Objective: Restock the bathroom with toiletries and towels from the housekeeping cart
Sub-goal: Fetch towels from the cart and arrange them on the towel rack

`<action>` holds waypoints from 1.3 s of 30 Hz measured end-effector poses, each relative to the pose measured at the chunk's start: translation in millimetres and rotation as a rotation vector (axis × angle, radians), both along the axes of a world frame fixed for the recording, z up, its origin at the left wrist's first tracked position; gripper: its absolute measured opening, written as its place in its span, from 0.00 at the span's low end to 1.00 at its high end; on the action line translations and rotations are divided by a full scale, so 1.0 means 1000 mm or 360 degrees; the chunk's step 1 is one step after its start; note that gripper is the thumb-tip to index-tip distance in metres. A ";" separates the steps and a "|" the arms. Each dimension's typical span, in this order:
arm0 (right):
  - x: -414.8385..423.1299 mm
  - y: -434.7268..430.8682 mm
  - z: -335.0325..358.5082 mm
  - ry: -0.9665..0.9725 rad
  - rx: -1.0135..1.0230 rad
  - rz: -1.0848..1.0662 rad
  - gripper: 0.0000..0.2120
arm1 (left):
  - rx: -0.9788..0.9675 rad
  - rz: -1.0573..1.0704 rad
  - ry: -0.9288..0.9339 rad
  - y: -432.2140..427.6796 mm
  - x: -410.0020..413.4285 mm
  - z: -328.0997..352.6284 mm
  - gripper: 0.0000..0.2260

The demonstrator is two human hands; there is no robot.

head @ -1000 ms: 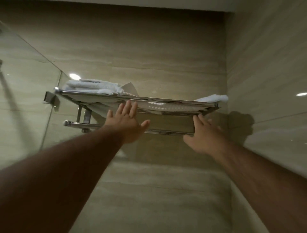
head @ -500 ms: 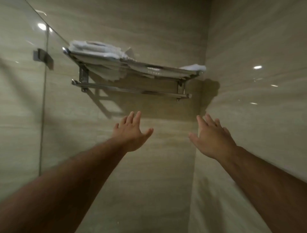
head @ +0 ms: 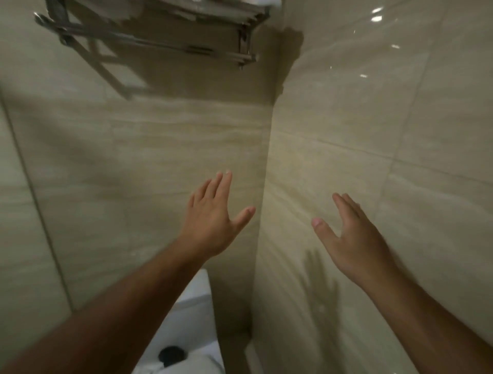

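The white folded towels (head: pixel 264 2) show only as a sliver at the top edge of the view, lying on the upper shelf of a chrome wall-mounted towel rack (head: pixel 149 44) whose lower bar runs slantwise across the beige tiled back wall (head: pixel 146 160). Both hands are well below the rack and apart from it, touching nothing. The left hand (head: pixel 210 227) is raised in front of the back wall, its fingers (head: pixel 221 187) straight and close together with the thumb spread out to the side. The right hand (head: pixel 354 240) is raised near the glossy beige side wall (head: pixel 400 133), its fingers (head: pixel 346 205) straight and held together with the thumb splayed; its shadow (head: pixel 320 280) falls on that wall. Between hands and rack is bare wall. The two walls meet in a corner between the hands. A glass panel (head: pixel 16 240) closes the left side. Below the left forearm stands a white ceramic toilet cistern (head: pixel 194 320) with a dark round object (head: pixel 172 355) on top.
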State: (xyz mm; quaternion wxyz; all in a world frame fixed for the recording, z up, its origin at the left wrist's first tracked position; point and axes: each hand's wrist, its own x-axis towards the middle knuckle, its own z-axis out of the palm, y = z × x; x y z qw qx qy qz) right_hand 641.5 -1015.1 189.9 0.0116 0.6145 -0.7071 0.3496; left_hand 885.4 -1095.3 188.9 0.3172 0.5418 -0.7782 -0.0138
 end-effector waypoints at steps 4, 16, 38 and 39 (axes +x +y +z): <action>-0.024 0.056 -0.018 0.0038 0.0096 -0.0036 0.34 | 0.0055 -0.0078 -0.0066 0.043 -0.024 -0.021 0.40; -0.078 0.165 -0.085 -0.0299 0.0249 -0.0187 0.31 | 0.0229 -0.0334 -0.0252 0.120 -0.085 -0.081 0.40; -0.048 0.348 -0.135 -0.0389 0.0313 -0.1326 0.30 | 0.0256 -0.1505 -0.0246 0.194 -0.201 -0.147 0.40; -0.045 0.359 -0.137 -0.0391 0.0368 -0.1368 0.31 | 0.0266 -0.1551 -0.0254 0.202 -0.204 -0.151 0.40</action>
